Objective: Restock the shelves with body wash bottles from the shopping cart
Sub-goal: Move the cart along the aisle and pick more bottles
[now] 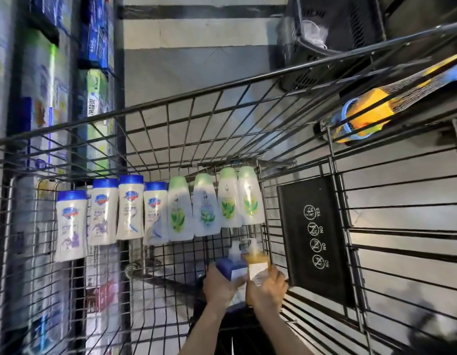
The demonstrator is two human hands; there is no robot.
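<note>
Both forearms extend forward, close together. Left hand and right hand each have fingers curled in a grip.

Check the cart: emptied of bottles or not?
Not emptied. Eight bottles line the cart's far end; each hand grips a pump bottle.

A black plastic basket sits top right — a yellow-and-blue netted item lies below it.
</note>
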